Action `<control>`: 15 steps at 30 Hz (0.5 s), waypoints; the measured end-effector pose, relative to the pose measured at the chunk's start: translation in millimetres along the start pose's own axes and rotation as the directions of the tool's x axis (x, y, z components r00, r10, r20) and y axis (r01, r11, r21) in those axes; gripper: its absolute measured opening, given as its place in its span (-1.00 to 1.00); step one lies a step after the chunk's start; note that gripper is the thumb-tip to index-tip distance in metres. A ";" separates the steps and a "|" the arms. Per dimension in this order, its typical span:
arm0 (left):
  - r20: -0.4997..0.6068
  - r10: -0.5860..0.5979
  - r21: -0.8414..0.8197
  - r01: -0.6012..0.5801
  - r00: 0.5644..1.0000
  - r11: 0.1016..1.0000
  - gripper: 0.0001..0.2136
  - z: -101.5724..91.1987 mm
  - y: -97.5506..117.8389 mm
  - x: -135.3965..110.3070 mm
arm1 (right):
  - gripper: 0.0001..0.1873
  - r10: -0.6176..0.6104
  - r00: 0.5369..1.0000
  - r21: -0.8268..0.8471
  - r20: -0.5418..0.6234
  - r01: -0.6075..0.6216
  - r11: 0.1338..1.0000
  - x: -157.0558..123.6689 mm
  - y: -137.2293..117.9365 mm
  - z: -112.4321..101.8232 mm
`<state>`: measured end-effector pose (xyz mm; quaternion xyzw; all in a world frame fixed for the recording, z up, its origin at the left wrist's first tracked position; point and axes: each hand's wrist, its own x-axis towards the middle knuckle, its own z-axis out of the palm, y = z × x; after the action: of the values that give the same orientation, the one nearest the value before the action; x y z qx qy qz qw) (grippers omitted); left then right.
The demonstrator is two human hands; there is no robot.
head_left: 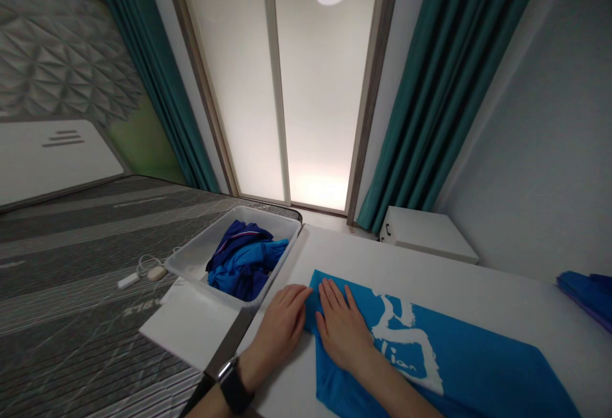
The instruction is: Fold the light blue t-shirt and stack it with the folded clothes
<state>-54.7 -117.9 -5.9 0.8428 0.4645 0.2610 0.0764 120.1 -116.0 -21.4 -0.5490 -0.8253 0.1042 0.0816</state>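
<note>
Head view showed one blue printed garment [482, 357] on one white table [363, 255], one bin [191, 268] of crumpled clothes [248, 262] (overlapped, couldn't count) just left of it, and two teal curtains [421, 118]. Your right hand [342, 325] lay open, palm down, on the garment's left part; your left hand [284, 316], fingers together, touched its left edge, but whether it pinched fabric couldn't be told.
</note>
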 end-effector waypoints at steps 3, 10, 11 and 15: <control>0.053 0.112 0.033 -0.114 0.992 0.993 -0.53 9.0 0.9 13.7 | -0.36 0.000 1.000 0.005 0.014 -0.001 1.000 -1.0 2.5 -1.6; 0.205 0.052 0.156 -0.085 0.977 0.984 -0.53 37.4 -10.4 24.2 | -0.36 0.095 0.995 -0.019 -0.021 -0.095 0.995 -6.6 12.7 -1.9; 0.205 0.053 0.171 -0.089 0.977 0.981 -0.53 38.8 -11.1 22.9 | -0.36 0.098 0.995 -0.016 -0.021 -0.099 0.995 -7.6 14.2 -0.9; 0.205 0.056 0.198 -0.097 0.977 0.975 -0.52 38.7 -11.1 20.2 | -0.34 0.135 0.991 -0.013 -0.019 -0.135 0.991 -14.7 23.3 -1.2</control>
<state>-34.5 -90.7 -35.5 0.8852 0.4463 0.1287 0.0240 146.8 -120.7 -26.7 -0.6051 -0.7862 0.0987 0.0778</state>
